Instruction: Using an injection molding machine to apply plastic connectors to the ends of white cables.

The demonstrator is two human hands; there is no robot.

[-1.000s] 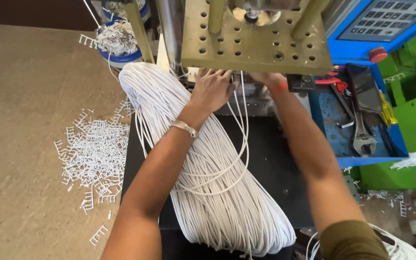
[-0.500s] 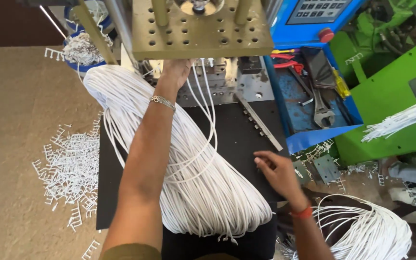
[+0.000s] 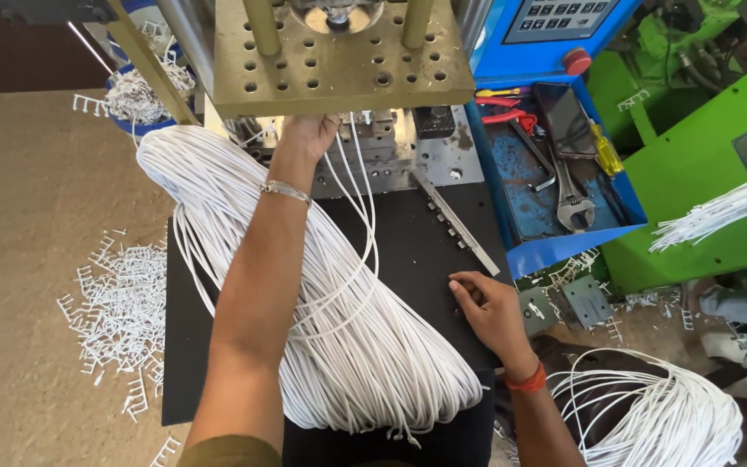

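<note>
hands at the press, white cords across the black table

the left hand (image 3: 307,137) reaches forward under the drilled brass-coloured metal press plate (image 3: 339,60), its fingers curled down among a few loose white cord strands (image 3: 365,216) at the grey steel die block (image 3: 391,160); whether the fingers pinch a strand cannot be told, since the plate's edge hides the tips. a silver chain bracelet (image 3: 285,190) sits on that wrist. the forearm lies over the big bundle of white cords (image 3: 347,346), which runs from the upper left down across the flat black table top (image 3: 417,251) to its near edge.

the right hand (image 3: 486,307) rests on the black top near its right edge, fingers bent and close together, tips pressed to the surface, holding nothing that shows. an orange thread band (image 3: 529,379) circles its wrist. just beside it, lower right, lies a second coil of white cords (image 3: 659,415).

a blue metal tool tray (image 3: 555,182) with a grey adjustable wrench (image 3: 574,207) stands to the right, and small white plastic scraps (image 3: 123,311) litter the tan floor at left.
</note>
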